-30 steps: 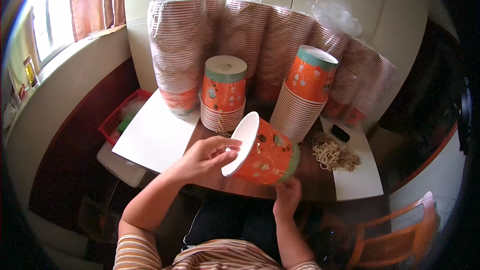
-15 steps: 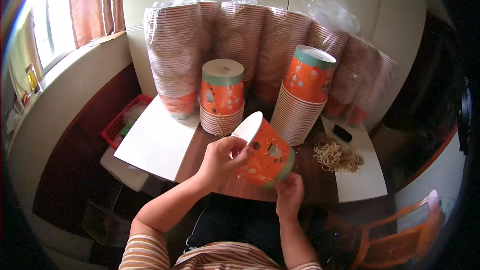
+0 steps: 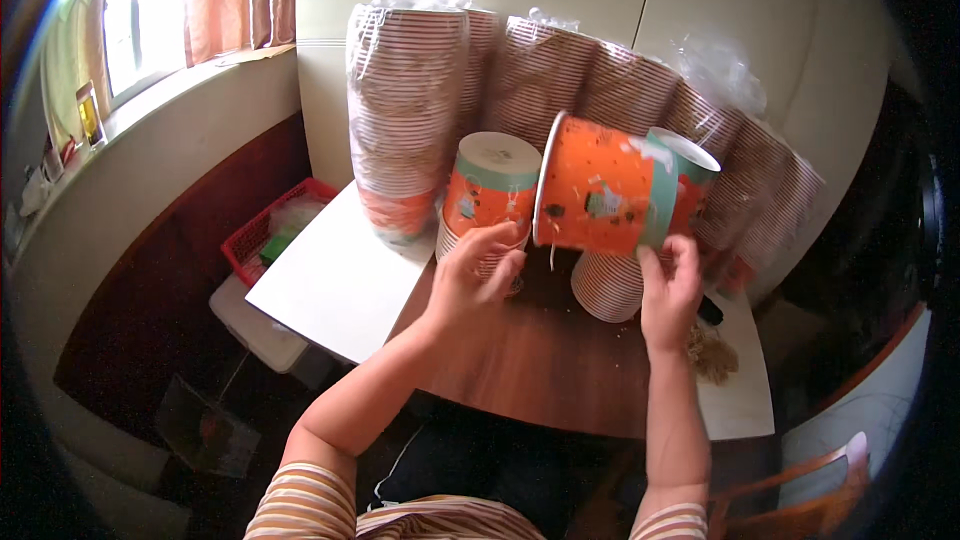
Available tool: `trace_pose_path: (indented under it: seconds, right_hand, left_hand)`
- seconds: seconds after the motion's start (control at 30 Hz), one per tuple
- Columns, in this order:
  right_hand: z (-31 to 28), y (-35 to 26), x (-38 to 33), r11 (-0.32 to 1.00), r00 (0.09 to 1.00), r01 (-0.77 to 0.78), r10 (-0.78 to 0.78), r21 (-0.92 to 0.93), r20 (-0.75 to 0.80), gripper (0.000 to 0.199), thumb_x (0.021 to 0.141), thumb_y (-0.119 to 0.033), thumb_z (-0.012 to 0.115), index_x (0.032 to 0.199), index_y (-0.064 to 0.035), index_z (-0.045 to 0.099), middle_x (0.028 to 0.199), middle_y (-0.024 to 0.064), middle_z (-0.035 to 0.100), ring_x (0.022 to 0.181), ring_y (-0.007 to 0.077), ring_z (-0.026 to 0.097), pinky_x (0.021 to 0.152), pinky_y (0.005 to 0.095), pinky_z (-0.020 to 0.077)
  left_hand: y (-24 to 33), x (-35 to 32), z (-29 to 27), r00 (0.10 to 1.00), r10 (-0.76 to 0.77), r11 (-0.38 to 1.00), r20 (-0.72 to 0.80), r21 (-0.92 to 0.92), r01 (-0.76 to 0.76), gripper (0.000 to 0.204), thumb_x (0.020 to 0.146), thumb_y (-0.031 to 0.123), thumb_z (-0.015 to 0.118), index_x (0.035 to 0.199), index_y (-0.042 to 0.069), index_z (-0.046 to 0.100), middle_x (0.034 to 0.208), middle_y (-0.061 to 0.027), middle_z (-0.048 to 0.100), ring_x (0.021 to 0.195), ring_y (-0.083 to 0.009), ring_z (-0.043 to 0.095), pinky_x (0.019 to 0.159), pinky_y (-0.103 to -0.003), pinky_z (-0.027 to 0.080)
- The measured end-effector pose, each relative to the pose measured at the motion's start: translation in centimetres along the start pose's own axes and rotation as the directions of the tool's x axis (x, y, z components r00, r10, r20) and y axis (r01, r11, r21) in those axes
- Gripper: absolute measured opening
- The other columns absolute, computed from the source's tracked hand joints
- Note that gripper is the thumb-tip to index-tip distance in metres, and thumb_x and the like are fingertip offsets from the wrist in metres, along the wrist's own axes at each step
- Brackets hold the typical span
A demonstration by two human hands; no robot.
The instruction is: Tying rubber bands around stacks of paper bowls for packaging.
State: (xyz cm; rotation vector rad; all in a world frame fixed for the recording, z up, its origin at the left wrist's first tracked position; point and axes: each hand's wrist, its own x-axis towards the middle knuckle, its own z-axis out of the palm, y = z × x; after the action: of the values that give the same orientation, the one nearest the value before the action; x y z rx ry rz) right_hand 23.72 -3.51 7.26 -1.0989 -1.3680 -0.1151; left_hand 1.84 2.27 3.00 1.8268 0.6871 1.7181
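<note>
An orange paper bucket with a green band hangs on its side above the table, its open white rim facing left. My right hand grips it by the green base end. My left hand is empty, its fingers apart and curved, in front of the left stack of upside-down paper buckets. Behind the held bucket stands the right stack of upside-down buckets, topped by one with a green base. The held bucket hides part of that stack.
Tall plastic-wrapped stacks of buckets line the back against the wall. A bundle of tan strings and a black object lie at the table's right. A red basket sits left of the table; a wooden chair stands lower right.
My right hand has lifted the paper bucket up and to the right, turning it onto its side. My left hand has let go of it. The whole view has shifted.
</note>
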Motion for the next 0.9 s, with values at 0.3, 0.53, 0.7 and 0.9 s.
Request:
trace_pose_path:
  seconds: [0.3, 0.53, 0.7, 0.9]
  right_hand:
    - [6.1, 0.7, 9.2, 0.883, 0.875, 0.426, -0.348, -0.194, 0.338, 0.023, 0.075, -0.005, 0.065, 0.095, -0.0045, 0.053, 0.089, 0.016, 0.061, 0.084, 0.0345, 0.059, 0.071, 0.0407, 0.0462]
    - [11.6, -0.8, 11.1, 0.833, 0.765, 0.53, -0.39, -0.157, 0.512, 0.022, 0.073, -0.003, 0.065, 0.091, -0.0043, 0.052, 0.083, 0.0167, 0.06, 0.081, 0.0365, 0.058, 0.069, 0.0435, 0.0461]
    - [13.8, -1.4, 11.6, 0.813, 0.698, 0.545, -0.304, -0.206, 0.649, 0.019, 0.073, -0.005, 0.063, 0.09, -0.0041, 0.054, 0.083, 0.0188, 0.061, 0.081, 0.0385, 0.058, 0.07, 0.0454, 0.0461]
    - [16.5, -1.0, 10.9, 0.82, 0.641, 0.535, -0.236, -0.204, 0.73, 0.018, 0.074, -0.008, 0.062, 0.09, -0.0011, 0.056, 0.082, 0.0233, 0.06, 0.081, 0.041, 0.058, 0.071, 0.0465, 0.0463]
  left_hand:
    - [-17.9, -0.4, -3.7, 0.917, -0.34, 0.938, -0.211, -0.011, 0.345, 0.049, 0.091, 0.027, 0.052, 0.126, -0.006, 0.043, 0.124, -0.0223, 0.047, 0.116, -0.0301, 0.047, 0.098, -0.036, 0.036]
    - [-20.5, 1.0, -2.6, 0.935, -0.321, 0.946, -0.148, -0.015, 0.323, 0.05, 0.093, 0.026, 0.042, 0.133, -0.004, 0.034, 0.134, -0.0247, 0.038, 0.127, -0.0336, 0.033, 0.106, -0.037, 0.024]
    - [-20.0, 1.0, -1.6, 0.939, -0.248, 0.968, -0.238, -0.027, 0.249, 0.051, 0.093, 0.025, 0.041, 0.135, -0.001, 0.031, 0.136, -0.0227, 0.035, 0.129, -0.0325, 0.031, 0.107, -0.037, 0.023]
    - [-20.5, 0.3, -1.9, 0.927, -0.311, 0.95, -0.208, -0.033, 0.311, 0.051, 0.094, 0.028, 0.04, 0.135, -0.001, 0.032, 0.135, -0.0236, 0.036, 0.127, -0.0339, 0.033, 0.106, -0.038, 0.024]
